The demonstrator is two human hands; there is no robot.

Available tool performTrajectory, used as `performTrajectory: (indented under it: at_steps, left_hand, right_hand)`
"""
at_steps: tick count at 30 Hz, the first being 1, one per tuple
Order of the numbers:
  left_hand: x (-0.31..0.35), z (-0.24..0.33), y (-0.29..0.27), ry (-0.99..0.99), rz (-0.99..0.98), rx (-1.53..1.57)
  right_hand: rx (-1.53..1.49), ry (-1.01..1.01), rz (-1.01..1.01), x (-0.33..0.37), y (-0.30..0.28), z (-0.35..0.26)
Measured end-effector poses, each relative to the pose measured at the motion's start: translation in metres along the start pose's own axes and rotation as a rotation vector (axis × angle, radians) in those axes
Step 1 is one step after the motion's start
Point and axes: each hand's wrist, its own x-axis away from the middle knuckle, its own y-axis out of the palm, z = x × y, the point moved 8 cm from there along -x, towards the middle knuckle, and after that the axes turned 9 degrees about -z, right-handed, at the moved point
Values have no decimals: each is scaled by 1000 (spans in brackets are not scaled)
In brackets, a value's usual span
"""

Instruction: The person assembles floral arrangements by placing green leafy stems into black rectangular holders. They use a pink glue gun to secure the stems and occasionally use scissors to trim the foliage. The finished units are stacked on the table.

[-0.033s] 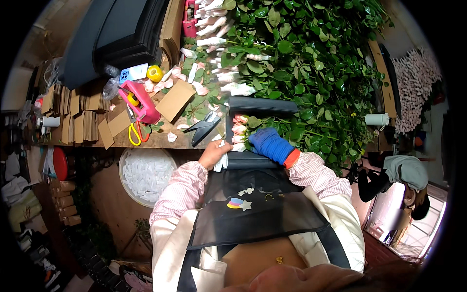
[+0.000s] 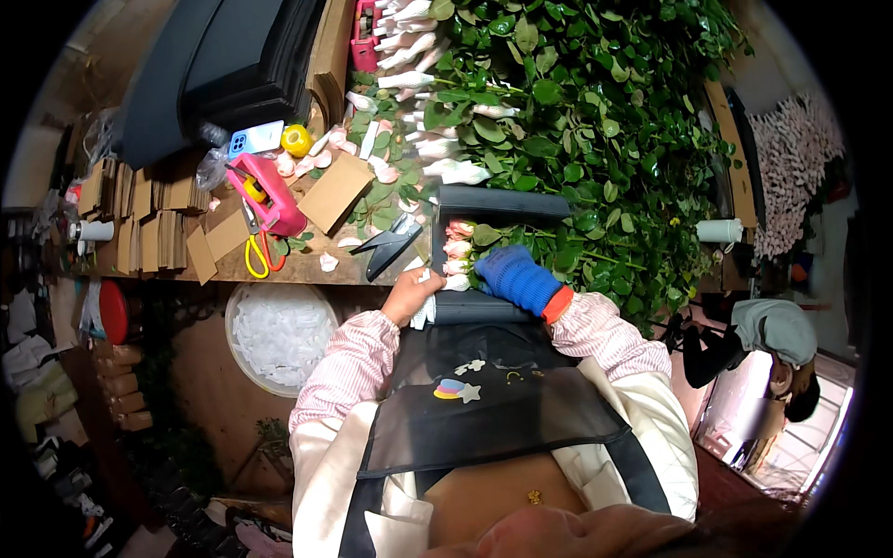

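At the wooden table [image 2: 305,268], inward-angled left hand [image 2: 409,296] and right hand [image 2: 513,275] flank roses [image 2: 458,249].

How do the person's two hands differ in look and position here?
The left hand is bare, while the right hand wears a blue glove. The left hand is left of the rose heads; the right hand is right of them. Both come from pink-striped sleeves.

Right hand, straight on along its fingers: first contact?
Likely the pale pink rose head just left of the right hand's blue-gloved fingertips. They may already touch it or its stem; depth is unclear from this one view.
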Motion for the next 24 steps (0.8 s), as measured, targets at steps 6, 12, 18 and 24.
performTrajectory:
  at_steps: [6,12,18,24]
  left_hand:
    - [-2,-11,7,131,125,148]
    - [3,-27,2,191,314,547]
    - [97,5,-126,478,749,381]
    - [206,40,-172,-226,1124,-1758]
  right_hand:
    - [122,17,17,-11,4,-5]
    - [123,-38,14,-15,8,-2]
    - [77,-57,52,-10,11,2]
    - [-2,-74,55,-6,5,5]
